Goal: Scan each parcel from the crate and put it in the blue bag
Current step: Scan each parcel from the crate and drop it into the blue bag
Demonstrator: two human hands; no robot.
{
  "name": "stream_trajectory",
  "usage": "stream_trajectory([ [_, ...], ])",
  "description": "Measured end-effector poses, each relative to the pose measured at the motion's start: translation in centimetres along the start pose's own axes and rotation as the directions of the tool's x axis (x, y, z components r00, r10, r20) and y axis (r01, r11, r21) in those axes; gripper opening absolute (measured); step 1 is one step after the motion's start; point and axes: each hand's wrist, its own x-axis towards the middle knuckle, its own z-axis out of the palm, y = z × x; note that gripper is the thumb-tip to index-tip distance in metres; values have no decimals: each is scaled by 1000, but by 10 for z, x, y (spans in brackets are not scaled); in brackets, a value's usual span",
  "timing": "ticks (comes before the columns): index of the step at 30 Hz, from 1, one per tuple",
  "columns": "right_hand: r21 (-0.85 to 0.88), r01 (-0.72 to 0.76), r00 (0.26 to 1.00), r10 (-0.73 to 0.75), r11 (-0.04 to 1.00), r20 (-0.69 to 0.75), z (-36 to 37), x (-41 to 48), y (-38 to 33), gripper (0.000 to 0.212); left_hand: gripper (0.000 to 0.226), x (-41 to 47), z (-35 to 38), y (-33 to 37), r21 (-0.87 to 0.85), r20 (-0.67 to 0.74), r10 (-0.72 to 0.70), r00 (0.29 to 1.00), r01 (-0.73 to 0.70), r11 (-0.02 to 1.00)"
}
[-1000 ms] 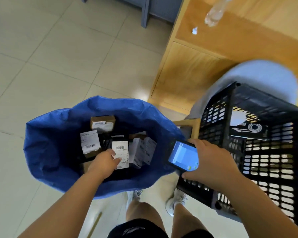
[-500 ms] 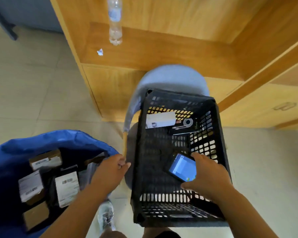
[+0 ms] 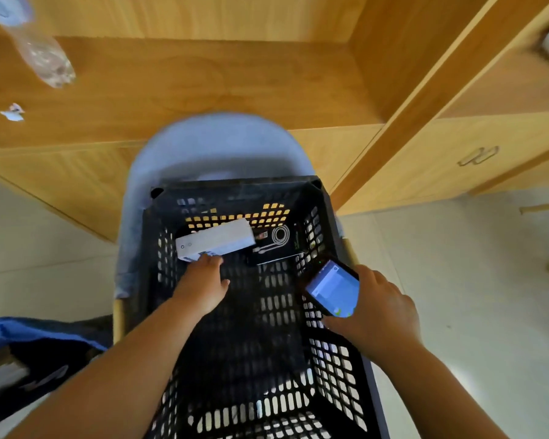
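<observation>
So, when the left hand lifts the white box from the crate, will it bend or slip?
The white box shows straight edges, so it probably stays stiff. It looks small beside the left hand, so likely light. Its smooth faces might slip a little.

Office or dorm-type room: light wood built-in cabinets (image 3: pixel 441 153) with a drawer handle (image 3: pixel 477 155) at right, pale tiled floor (image 3: pixel 457 264), wood table (image 3: pixel 203 90) across top, grey chair (image 3: pixel 216 147) at centre.
</observation>
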Motion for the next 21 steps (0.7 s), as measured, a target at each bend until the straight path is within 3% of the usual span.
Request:
stream_trajectory([
  [6,44,19,1000,-20,999,8,10,38,4,88,82,68,14,-5,102,-117,-63,991,75,992],
  [9,69,23,999,-24,997,23,17,46,5,89,86,90,17,-5,167,-95,-75,993,90,982],
  [12,79,24,999,-26,997,28,23,50,8,89,81,102,21,-5,238,-69,-96,993,109,965],
  [16,78,33,999,-34,996,17,24,49,13,87,58,99,23,-2,355,-127,-68,990,109,928],
  [21,114,54,998,-52,992,-19,19,40,15,90,52,64,31,-5,211,-174,9,985,29,977],
])
